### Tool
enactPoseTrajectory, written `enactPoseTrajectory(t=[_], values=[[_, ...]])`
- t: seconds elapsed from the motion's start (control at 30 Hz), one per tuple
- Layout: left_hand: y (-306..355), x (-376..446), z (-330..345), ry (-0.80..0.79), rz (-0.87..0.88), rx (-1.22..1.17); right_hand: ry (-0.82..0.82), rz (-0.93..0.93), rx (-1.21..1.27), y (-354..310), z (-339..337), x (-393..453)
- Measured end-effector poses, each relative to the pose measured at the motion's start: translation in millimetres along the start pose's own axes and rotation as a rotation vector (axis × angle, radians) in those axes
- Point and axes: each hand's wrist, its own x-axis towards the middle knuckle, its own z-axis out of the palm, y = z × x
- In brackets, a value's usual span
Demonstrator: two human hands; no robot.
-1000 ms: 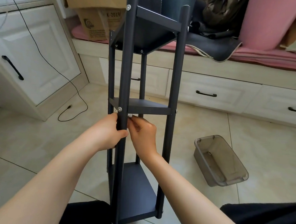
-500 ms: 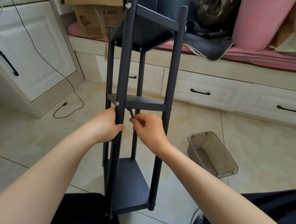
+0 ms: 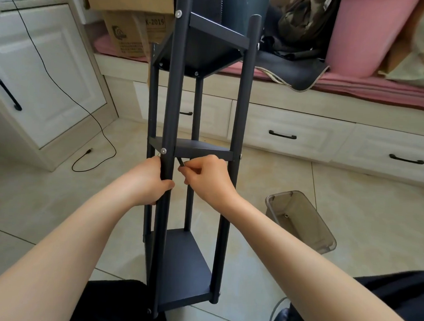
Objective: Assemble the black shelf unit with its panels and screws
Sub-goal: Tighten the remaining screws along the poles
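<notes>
The black shelf unit [image 3: 244, 93] stands upright on the tiled floor in front of me, with three panels fixed between four round posts. Silver screw heads show on the near posts, one [image 3: 163, 150] at the middle panel [image 3: 201, 148]. My left hand [image 3: 151, 180] grips the near left post just below that panel. My right hand [image 3: 206, 177] pinches a small dark hex key [image 3: 180, 161] whose tip points up toward the underside of the middle panel beside the post.
A clear plastic bin [image 3: 301, 220] lies tilted on the floor to the right. White drawers [image 3: 291, 133] and a cushioned bench run behind the shelf. A cabinet [image 3: 38, 77] stands at left with a black cable [image 3: 93, 154] trailing across the floor. Cardboard boxes [image 3: 134, 31] sit behind.
My right hand has turned and drawn slightly away from the post, so the hex key now shows between its fingers. The left hand keeps its grip on the post.
</notes>
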Motion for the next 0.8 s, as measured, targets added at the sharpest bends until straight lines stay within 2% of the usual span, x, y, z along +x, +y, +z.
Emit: enactPoseTrajectory(t=[0.13,0.3,0.67,0.8], values=[[-2,0,-1,-0.008,-0.015,-0.027,0.048,-0.053,0.008,6,7,-3],[-4,0,-1,-0.007,-0.019,-0.025,0.189,-0.190,-0.051,16,25,-5],[-13,6,-6,-0.008,-0.012,-0.025,0.428,-0.269,0.029,28,67,6],[-16,8,-7,-0.016,-0.015,-0.030,0.463,-0.301,0.057,30,76,13]])
